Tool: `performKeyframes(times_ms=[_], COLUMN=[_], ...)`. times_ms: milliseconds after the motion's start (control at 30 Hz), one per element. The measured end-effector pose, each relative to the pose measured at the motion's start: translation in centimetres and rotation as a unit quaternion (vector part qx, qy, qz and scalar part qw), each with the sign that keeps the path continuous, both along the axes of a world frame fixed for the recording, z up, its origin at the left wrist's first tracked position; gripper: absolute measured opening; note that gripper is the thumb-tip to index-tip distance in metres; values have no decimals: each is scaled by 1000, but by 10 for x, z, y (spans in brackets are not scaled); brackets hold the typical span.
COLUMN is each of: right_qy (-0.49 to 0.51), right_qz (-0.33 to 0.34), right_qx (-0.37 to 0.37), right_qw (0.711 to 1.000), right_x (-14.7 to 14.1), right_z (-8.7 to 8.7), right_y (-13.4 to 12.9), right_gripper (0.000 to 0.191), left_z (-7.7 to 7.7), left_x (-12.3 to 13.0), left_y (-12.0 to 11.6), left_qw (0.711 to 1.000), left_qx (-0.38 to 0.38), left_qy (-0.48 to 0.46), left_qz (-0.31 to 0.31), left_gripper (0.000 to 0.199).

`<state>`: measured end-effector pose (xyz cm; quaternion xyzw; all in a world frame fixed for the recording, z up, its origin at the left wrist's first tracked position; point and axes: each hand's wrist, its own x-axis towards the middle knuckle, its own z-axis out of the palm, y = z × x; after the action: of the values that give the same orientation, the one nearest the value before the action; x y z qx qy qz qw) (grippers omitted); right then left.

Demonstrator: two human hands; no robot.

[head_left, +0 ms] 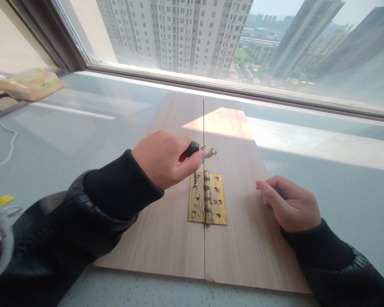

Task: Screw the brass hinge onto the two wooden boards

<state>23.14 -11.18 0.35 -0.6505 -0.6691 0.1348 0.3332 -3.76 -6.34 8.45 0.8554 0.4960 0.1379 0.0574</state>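
At the far left, a pale tube [7, 243] is curving in front of the left sleeve [60, 226], and the frame is cutting it off. Farther out from the left hand, toward the window, a tissue packet [33, 85] is lying on the windowsill [64, 106]. The left arm is reaching inward from the lower left, with the back of the left hand [166, 160] facing up and the wrist bending a little. This hand is gripping a screwdriver [193, 148] upright; the fingers are hiding most of its handle. Below the hand, its shaft is pointing down at the left leaf of the brass hinge [207, 196]. The hinge is lying between the two hands, over the seam of the left board [166, 238] and the right board [240, 238]. Whether the tip is meeting a screw, I cannot tell. Just beyond the left thumb, small screws [211, 152] are lying, partly covered, so their number is staying unclear. Near the right board's edge, the right hand [291, 207] is curling loosely, its thumb and forefinger almost closing; its palm is hiding, so I cannot tell if it is holding something.
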Motion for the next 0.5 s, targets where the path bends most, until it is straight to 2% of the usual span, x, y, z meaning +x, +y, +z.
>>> performKeyframes(times_ms=[233, 500], right_qy=[-4, -1], right_qz=[9, 5], right_qx=[9, 1], right_qw=[1000, 1000], right_x=[2, 2], right_z=[-2, -1], right_y=[0, 0], right_gripper=[36, 36], left_z=[-6, -10], left_x=[1, 3], left_y=[1, -1], left_qw=[997, 995], left_qx=[9, 61], left_qy=[-57, -74], left_qz=[-51, -20], left_gripper=[21, 17])
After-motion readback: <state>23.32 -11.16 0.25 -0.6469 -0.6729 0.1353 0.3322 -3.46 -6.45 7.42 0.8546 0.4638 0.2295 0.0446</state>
